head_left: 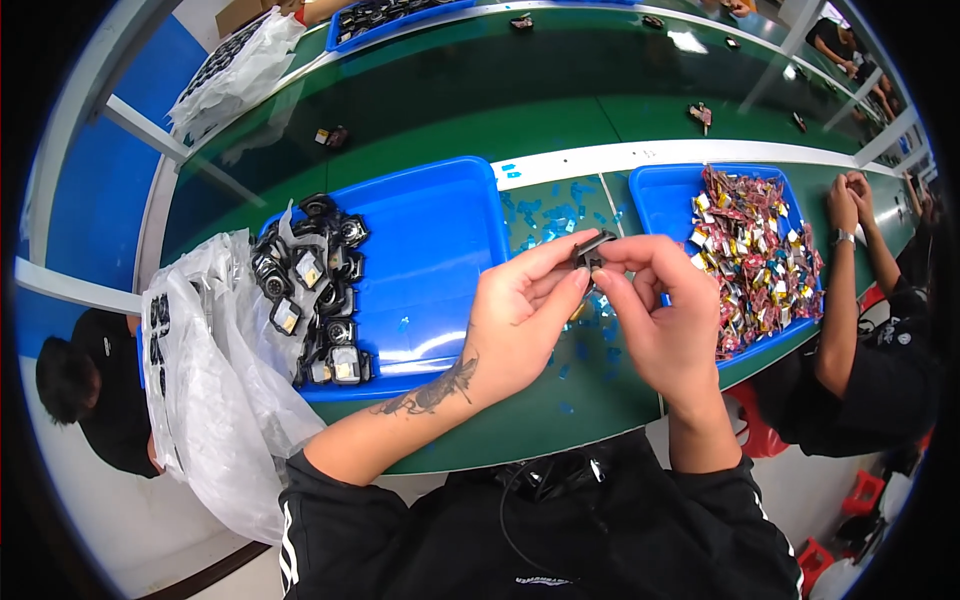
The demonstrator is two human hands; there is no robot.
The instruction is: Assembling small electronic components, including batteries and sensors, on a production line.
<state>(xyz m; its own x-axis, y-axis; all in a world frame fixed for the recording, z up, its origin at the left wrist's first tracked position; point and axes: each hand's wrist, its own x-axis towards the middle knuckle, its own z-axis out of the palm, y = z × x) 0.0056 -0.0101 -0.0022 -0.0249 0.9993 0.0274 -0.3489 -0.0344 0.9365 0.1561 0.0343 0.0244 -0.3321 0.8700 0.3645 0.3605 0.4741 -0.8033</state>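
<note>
Both my hands meet over the green worktable, between two blue trays. My left hand (525, 310) pinches a small black plastic housing (593, 250) between thumb and fingers. From the other side my right hand (665, 305) grips the same housing, its thumb and forefinger near the lower edge. Fingers cover much of the part, so its inside is hidden. To the left, the blue tray (430, 250) holds a pile of black housings (315, 290), some showing a pale square piece. On the right, the other blue tray (655, 180) is heaped with small red circuit boards (755, 260) with wires and silvery-yellow pieces.
Blue film scraps (555, 215) litter the table around my hands. Clear plastic bagging (215, 370) drapes over the left edge. A white rail (600, 158) separates the table from a green belt (430, 100) carrying scattered parts. A co-worker's arm (840, 270) is at the right.
</note>
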